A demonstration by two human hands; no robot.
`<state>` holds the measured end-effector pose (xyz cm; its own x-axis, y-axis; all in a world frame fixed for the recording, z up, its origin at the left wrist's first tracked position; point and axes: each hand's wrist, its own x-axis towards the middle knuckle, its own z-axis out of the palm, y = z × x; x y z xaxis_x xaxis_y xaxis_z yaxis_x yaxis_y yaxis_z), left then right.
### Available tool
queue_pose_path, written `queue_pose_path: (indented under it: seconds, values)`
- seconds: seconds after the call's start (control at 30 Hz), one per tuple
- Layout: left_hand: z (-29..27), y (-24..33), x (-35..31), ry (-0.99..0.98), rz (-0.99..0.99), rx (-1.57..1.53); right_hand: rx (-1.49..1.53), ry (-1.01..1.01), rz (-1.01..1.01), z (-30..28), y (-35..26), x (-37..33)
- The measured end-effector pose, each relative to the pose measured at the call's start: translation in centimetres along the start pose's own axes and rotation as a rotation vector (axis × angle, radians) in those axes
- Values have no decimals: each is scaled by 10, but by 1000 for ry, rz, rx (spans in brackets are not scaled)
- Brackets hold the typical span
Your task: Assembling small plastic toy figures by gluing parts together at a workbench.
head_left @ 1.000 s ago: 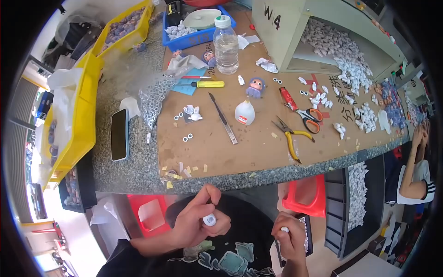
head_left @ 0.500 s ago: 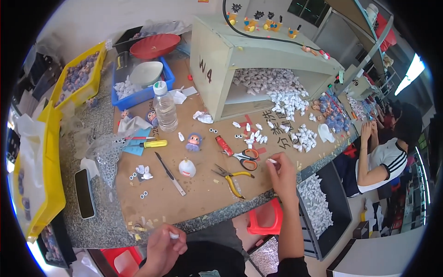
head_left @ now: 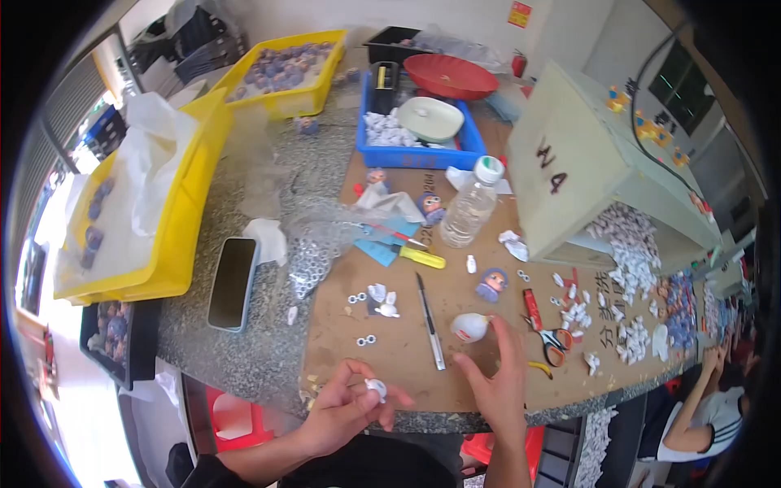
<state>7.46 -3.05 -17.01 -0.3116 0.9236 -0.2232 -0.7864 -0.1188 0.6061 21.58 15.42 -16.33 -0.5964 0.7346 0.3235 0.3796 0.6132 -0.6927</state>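
Observation:
Over the front edge of the workbench, my left hand (head_left: pixel 346 411) pinches a small white moulded piece (head_left: pixel 376 388) between thumb and fingers. My right hand (head_left: pixel 498 386) has thumb and fingers spread, with nothing seen between them. Its fingertips are beside a small round white squeeze bottle (head_left: pixel 470 327), which stands on the brown board; whether they touch it I cannot tell. Pliers (head_left: pixel 540 369) with yellow handles lie partly hidden behind that hand. Left of the bottle lies a slim craft knife (head_left: pixel 429 321). A purple-haired doll head (head_left: pixel 492 285) sits just beyond the bottle.
Scissors (head_left: pixel 556 346) and loose white pieces (head_left: pixel 633 337) lie to the right, before a large box (head_left: pixel 561 154). A clear water bottle (head_left: pixel 469 207) stands behind. A phone (head_left: pixel 233 285), a yellow tray (head_left: pixel 175 236) and a blue bin (head_left: pixel 419 157) are leftward. Someone sits at far right.
The view has swung left. My right hand has moved from beside the scissors to the squeeze bottle, and the white piece in its fingertips is gone. My left hand has risen to the bench edge.

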Motion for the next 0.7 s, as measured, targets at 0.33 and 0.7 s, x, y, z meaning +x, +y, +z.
queue_pose_path:
  seconds: [0.33, 0.7]
  values:
    - [-31, 22, 7, 15, 19, -58, 482, 129, 203, 30, -22, 7]
    - [-33, 54, 42, -239, -51, 651, 883, 270, 293, 25, 3, -27]
